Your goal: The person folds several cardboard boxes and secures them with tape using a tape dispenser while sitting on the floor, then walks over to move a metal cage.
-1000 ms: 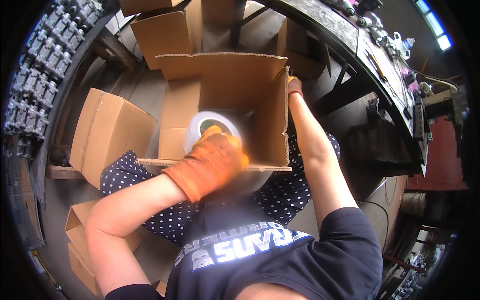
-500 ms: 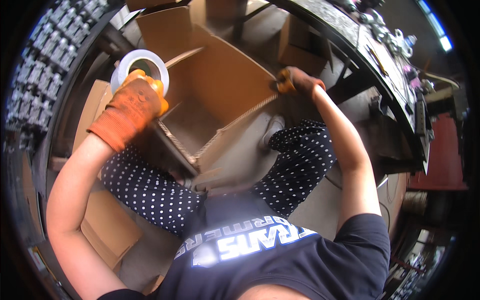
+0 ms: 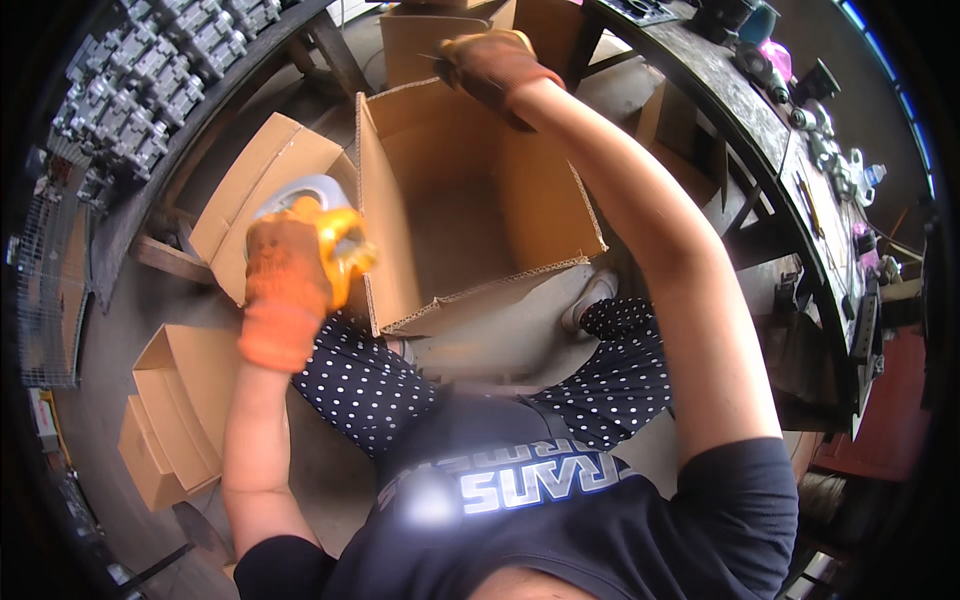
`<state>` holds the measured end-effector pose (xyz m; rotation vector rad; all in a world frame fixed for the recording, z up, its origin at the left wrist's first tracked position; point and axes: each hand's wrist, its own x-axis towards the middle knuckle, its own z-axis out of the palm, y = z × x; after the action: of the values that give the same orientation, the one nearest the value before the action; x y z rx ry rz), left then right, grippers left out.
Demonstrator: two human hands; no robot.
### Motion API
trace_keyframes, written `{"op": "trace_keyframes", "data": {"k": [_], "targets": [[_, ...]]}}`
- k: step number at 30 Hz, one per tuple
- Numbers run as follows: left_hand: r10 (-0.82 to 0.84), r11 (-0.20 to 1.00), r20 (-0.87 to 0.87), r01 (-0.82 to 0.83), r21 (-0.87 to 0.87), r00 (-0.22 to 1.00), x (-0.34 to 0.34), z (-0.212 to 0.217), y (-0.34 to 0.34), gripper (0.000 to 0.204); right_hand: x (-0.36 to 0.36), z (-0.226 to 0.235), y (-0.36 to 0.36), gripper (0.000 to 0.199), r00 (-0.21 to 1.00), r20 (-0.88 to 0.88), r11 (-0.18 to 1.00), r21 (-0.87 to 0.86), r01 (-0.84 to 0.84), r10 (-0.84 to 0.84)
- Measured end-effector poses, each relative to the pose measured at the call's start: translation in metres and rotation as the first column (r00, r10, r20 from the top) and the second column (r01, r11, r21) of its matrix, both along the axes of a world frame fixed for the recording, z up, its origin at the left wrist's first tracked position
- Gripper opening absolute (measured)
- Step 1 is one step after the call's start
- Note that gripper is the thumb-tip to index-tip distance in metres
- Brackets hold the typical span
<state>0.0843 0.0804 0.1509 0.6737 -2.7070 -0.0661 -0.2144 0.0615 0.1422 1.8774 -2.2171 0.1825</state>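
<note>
An open cardboard box (image 3: 550, 200) stands between my legs, its top gaping toward me. My left hand (image 3: 290, 275), in an orange glove with yellow fingers, is beside the box's left wall. It is closed on a wide roll of tape (image 3: 305, 187), blurred by motion and partly hidden behind the fingers. Reaching across the box, my right hand (image 3: 500, 65), gloved alike, is at the far rim. Its fingers look curled over the cardboard there, though their tips are partly hidden.
Folded cardboard (image 3: 265, 180) leans left of the box, and a smaller open carton (image 3: 185, 400) lies nearer me. Stacked metal parts (image 3: 150, 90) fill a bench at the far left. Along the right curves a workbench (image 3: 720, 85) on dark legs, with tools and bottles.
The box has turned and now stands squarer to me. My right hand has gone from its right corner to the far rim. My left hand, with the tape, has come nearer and slightly right.
</note>
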Motion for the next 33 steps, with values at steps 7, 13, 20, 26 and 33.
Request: {"op": "trace_keyframes", "data": {"k": [7,13,20,26,33], "targets": [[-0.394,0.914,0.727,0.323,0.245,0.563,-0.047,0.009,0.064,0.025,-0.031,-0.097,-0.062,0.024,0.995,0.082,0.954,0.288,-0.081,0.059],[-0.223,0.935,0.662,0.348,-0.062,0.716,-0.103,-0.039,0.017,0.015,-0.04,-0.129,-0.037,0.028,0.945,0.325,0.924,0.367,-0.107,-0.02],[-0.04,0.949,0.836,0.283,-0.14,0.548,-0.149,-0.13,-0.024,0.022,0.014,-0.168,0.008,0.022,0.888,0.397,0.819,0.572,-0.041,-0.233],[-0.036,0.976,0.82,0.195,-0.093,0.572,-0.137,-0.132,-0.023,0.023,0.074,-0.204,0.056,0.023,0.767,0.606,0.924,-0.131,0.359,-0.212],[0.32,0.039,-0.636,0.661,0.749,0.702,-0.083,-0.04,-0.074,0.028,0.065,-0.261,0.04,0.02,0.837,0.533,0.895,-0.304,0.327,-0.125]]}}
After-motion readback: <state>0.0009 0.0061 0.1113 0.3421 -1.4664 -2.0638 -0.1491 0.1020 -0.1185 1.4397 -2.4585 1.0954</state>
